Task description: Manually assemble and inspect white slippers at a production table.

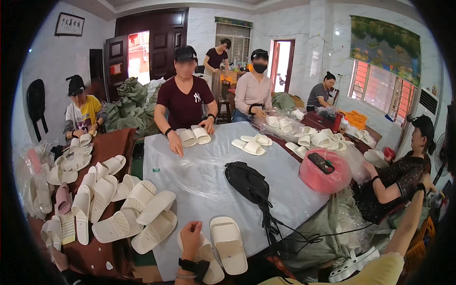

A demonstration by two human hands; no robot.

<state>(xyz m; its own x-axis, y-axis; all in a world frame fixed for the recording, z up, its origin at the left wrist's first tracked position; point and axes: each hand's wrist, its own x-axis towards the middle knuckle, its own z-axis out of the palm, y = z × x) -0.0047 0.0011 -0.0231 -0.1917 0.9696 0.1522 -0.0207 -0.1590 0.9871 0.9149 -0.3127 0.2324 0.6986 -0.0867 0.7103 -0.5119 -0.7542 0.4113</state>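
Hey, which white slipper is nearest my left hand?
The left slipper of the pair directly in front of you: your left hand partly covers it, while the right slipper lies uncovered.

A black backpack point(246, 179) lies on the worktop point(295, 203), its straps point(269, 227) trailing toward the near edge, while a pink round bundle point(324, 179) topped by a black handheld device point(321, 163) sits at the right corner and green sacks point(129, 105) heap up beyond the far left corner.
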